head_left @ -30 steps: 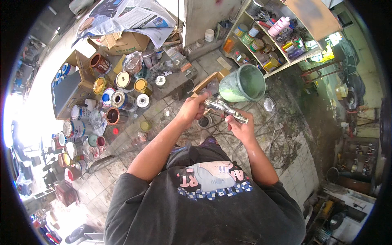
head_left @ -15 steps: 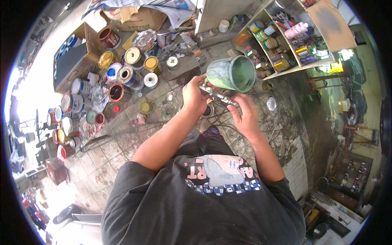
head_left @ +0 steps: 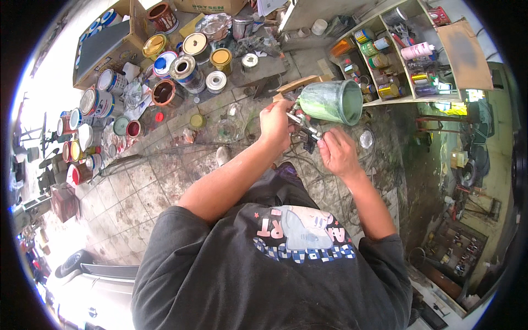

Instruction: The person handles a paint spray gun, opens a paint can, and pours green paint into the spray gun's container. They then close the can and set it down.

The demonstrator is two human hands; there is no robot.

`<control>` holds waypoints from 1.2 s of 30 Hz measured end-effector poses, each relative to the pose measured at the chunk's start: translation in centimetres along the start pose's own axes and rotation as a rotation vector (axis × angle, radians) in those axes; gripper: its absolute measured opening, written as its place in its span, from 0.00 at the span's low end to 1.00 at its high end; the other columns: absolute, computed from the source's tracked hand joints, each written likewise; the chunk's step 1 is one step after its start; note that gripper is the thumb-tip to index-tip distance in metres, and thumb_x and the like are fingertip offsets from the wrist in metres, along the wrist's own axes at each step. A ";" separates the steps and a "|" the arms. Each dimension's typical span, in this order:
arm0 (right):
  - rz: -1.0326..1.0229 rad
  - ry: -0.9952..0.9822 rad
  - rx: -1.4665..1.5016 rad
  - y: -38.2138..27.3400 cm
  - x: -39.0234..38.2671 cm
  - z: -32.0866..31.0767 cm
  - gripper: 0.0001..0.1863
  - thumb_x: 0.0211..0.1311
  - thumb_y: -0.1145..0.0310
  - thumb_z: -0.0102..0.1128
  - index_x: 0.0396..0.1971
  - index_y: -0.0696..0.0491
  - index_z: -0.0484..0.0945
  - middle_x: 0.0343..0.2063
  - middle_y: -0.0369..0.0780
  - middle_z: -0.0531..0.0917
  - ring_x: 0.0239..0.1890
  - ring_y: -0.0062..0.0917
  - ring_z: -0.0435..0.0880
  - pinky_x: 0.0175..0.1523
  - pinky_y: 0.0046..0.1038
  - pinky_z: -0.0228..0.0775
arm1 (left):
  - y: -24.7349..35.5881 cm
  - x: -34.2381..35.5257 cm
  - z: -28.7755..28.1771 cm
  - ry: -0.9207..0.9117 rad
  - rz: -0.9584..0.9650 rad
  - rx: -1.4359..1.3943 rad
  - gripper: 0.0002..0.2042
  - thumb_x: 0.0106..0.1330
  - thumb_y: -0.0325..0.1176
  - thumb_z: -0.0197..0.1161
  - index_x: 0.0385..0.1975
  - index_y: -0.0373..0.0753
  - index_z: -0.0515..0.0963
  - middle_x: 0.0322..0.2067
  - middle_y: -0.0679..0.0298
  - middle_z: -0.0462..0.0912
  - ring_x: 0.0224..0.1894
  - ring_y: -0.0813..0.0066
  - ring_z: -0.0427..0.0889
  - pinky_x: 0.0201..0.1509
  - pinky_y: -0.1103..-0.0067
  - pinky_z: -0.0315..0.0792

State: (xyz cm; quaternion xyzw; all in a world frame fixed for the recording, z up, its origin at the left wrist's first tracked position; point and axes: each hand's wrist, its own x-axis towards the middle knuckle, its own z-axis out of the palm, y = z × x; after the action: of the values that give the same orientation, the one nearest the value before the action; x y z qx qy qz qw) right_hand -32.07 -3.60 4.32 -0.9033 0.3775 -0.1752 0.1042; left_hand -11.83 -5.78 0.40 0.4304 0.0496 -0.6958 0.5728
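a: start at the left. what is there?
b: a cardboard box (head_left: 133,41), then a crowd of paint cans (head_left: 163,92), some with lids and some open, their tops white, yellow and brown. a small red cap (head_left: 159,117) lies on the tiled floor (head_left: 144,184) near them.
a: and next, moving right?
b: the left hand (head_left: 276,125), well apart from the cans. its fingers are curled closed around the front part of a metal spray gun (head_left: 303,126).
a: so where does the gun lie?
b: between the two hands, held above the floor, slanting down from the left hand to the right one. a green cup (head_left: 324,103) is just above it in the view, tipped on its side with its wide mouth to the right. its narrower end is next to the left hand; the exact join is hidden.
a: what about the right hand (head_left: 339,151)?
b: it is partly curled, thumb and fingertips close together at the gun's tail end. whether they pinch it, i cannot tell.
a: and farther right?
b: a shelf unit (head_left: 396,102) full of cans and bottles, among them a pink bottle (head_left: 417,51) lying tilted, and a cardboard sheet (head_left: 465,52) at its right side.
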 end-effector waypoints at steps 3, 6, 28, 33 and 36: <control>0.063 -0.046 0.041 -0.6 -0.3 1.1 0.11 0.66 0.68 0.66 0.38 0.60 0.78 0.34 0.48 0.81 0.37 0.48 0.83 0.40 0.43 0.76 | 0.2 -0.1 -0.9 0.037 0.040 0.096 0.10 0.67 0.28 0.59 0.42 0.28 0.78 0.31 0.55 0.84 0.28 0.61 0.88 0.27 0.71 0.81; 0.102 0.016 0.087 -1.5 0.0 1.9 0.13 0.64 0.68 0.69 0.41 0.60 0.78 0.39 0.49 0.82 0.39 0.48 0.84 0.39 0.42 0.78 | 1.2 0.0 -1.8 0.050 0.053 0.041 0.09 0.68 0.28 0.60 0.41 0.28 0.78 0.33 0.53 0.83 0.31 0.62 0.86 0.31 0.65 0.83; 0.248 0.161 0.053 -6.2 -3.4 3.5 0.06 0.67 0.76 0.66 0.40 0.59 0.80 0.35 0.46 0.81 0.33 0.42 0.81 0.38 0.37 0.75 | -3.4 -0.8 -6.1 0.149 -0.163 -0.175 0.09 0.69 0.28 0.56 0.43 0.29 0.76 0.34 0.52 0.84 0.31 0.61 0.87 0.31 0.67 0.81; 0.269 0.145 0.043 -3.8 -4.8 2.3 0.04 0.72 0.74 0.61 0.41 0.59 0.79 0.32 0.46 0.79 0.31 0.43 0.79 0.37 0.38 0.72 | -5.3 -1.5 -3.8 0.087 -0.063 -0.061 0.09 0.67 0.28 0.57 0.41 0.30 0.76 0.32 0.57 0.83 0.29 0.64 0.87 0.30 0.69 0.81; 0.268 0.130 0.091 -3.2 -5.5 1.7 0.07 0.70 0.74 0.64 0.45 0.58 0.78 0.33 0.46 0.78 0.29 0.42 0.77 0.36 0.36 0.70 | -6.1 -1.4 -3.5 0.085 -0.044 -0.065 0.09 0.66 0.28 0.57 0.42 0.31 0.75 0.33 0.56 0.83 0.30 0.62 0.87 0.33 0.70 0.81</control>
State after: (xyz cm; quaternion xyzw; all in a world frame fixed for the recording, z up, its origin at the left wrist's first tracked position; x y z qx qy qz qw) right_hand -32.95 2.66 2.47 -0.8258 0.4924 -0.2348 0.1431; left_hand -15.07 -0.72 -3.42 0.4397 0.1058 -0.6872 0.5685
